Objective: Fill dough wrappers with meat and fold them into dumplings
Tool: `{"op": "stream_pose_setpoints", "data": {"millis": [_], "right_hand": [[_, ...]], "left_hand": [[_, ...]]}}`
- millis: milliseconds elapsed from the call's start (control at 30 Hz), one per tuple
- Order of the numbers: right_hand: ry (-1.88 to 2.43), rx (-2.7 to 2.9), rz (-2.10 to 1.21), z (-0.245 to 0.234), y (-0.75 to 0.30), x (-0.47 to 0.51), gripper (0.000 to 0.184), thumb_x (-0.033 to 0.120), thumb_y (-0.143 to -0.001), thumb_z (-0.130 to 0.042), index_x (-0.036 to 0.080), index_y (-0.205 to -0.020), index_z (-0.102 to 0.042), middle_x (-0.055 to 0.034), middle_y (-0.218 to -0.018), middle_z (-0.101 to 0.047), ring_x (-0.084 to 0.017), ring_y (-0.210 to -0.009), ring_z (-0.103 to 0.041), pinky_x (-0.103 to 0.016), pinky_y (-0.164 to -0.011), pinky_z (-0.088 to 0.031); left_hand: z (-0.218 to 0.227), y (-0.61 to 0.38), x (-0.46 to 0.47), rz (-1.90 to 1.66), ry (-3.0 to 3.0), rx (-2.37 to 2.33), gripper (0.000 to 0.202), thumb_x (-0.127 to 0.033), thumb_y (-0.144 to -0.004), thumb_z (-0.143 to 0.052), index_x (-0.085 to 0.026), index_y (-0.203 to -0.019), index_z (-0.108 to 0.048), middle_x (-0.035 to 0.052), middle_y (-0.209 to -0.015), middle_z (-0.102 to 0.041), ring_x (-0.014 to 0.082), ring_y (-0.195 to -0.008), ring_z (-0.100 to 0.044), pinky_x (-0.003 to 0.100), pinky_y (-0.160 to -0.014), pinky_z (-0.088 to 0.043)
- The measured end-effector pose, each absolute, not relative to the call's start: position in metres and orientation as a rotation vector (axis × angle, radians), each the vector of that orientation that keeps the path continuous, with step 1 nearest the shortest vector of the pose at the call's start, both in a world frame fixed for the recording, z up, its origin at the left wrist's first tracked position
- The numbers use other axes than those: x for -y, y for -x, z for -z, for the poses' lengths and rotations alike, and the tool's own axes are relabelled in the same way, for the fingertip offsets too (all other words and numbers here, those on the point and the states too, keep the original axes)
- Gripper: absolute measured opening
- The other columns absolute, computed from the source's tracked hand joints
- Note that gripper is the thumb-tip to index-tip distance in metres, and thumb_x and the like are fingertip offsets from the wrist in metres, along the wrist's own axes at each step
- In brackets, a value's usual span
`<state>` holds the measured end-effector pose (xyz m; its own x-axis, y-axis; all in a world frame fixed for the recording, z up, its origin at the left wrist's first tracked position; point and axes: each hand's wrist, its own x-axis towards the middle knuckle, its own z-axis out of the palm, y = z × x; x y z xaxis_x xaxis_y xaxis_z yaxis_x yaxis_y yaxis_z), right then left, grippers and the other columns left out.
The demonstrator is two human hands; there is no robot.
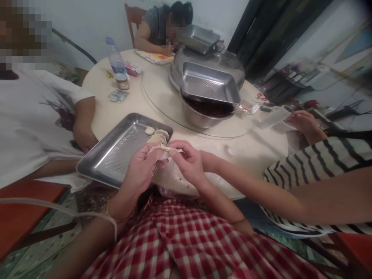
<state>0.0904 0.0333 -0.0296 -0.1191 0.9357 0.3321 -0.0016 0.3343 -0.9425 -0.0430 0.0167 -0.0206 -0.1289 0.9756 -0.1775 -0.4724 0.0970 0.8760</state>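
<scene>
Both my hands pinch one pale dumpling [163, 152] just above the near table edge. My left hand [142, 167] closes on its left side and my right hand [188, 162] on its right side, fingers pressed on the folded dough. Just behind them lies a perforated metal tray [113, 155], which overhangs the table edge. Several finished dumplings [158, 135] sit at its far corner.
A steel bowl of dark filling [207, 110] stands mid-table under another metal tray [209, 83]. A water bottle [116, 60] stands at the far left. A person in white [35, 128] sits left, a striped-sleeved arm [314, 162] lies right, and someone's bare arm [276, 190] reaches in.
</scene>
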Motion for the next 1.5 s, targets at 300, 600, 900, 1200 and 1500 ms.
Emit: {"op": "stream_pose_setpoints", "data": {"millis": [300, 600, 900, 1200, 1500], "right_hand": [[0.922, 1.5, -0.981, 0.032, -0.102, -0.037, 0.013, 0.034, -0.083, -0.063, 0.023, -0.089, -0.064, -0.0032, -0.097, -0.068, -0.015, -0.088, -0.064, -0.028, -0.075, -0.055], [0.925, 1.384, -1.175, 0.033, -0.103, -0.037, 0.008, 0.029, -0.079, -0.067, 0.021, -0.077, -0.065, -0.0015, -0.089, -0.067, -0.013, -0.082, -0.063, -0.027, -0.074, -0.053], [0.861, 1.543, -0.911, 0.032, -0.103, -0.031, 0.005, 0.023, -0.082, -0.062, 0.023, -0.087, -0.065, -0.0031, -0.095, -0.066, -0.015, -0.089, -0.064, -0.028, -0.076, -0.054], [0.826, 1.882, -0.334, 0.026, -0.106, -0.027, 0.007, 0.021, -0.089, -0.055, 0.023, -0.09, -0.062, -0.0074, -0.109, -0.063, -0.018, -0.103, -0.062, -0.037, -0.089, -0.053], [0.856, 1.879, -0.479, 0.026, -0.109, -0.025, 0.011, 0.027, -0.088, -0.055, 0.026, -0.096, -0.061, -0.0068, -0.112, -0.063, -0.02, -0.106, -0.06, -0.042, -0.095, -0.049]], "left_hand": [[0.017, 0.043, -0.018, -1.367, -0.705, -1.045, 0.02, -0.028, -0.066, -0.073, -0.018, -0.074, -0.059, -0.0027, -0.06, -0.062, 0.0093, -0.048, -0.054, 0.02, -0.041, -0.042], [0.018, 0.043, -0.016, -1.378, -0.719, -1.081, 0.019, -0.027, -0.068, -0.072, -0.019, -0.077, -0.058, -0.0006, -0.066, -0.065, 0.0104, -0.05, -0.055, 0.021, -0.043, -0.043], [0.018, 0.041, -0.015, -1.328, -0.737, -1.107, 0.022, -0.027, -0.063, -0.074, -0.017, -0.077, -0.06, -0.003, -0.061, -0.064, 0.0086, -0.049, -0.054, 0.02, -0.047, -0.043], [0.02, 0.041, -0.014, -1.356, -0.755, -1.054, 0.022, -0.028, -0.065, -0.076, -0.018, -0.077, -0.06, -0.0024, -0.064, -0.064, 0.0099, -0.054, -0.055, 0.02, -0.046, -0.045], [0.026, 0.043, -0.013, -1.325, -0.83, -1.042, 0.015, -0.026, -0.069, -0.073, -0.017, -0.077, -0.065, -0.0008, -0.067, -0.066, 0.0094, -0.054, -0.055, 0.019, -0.049, -0.045]]}}
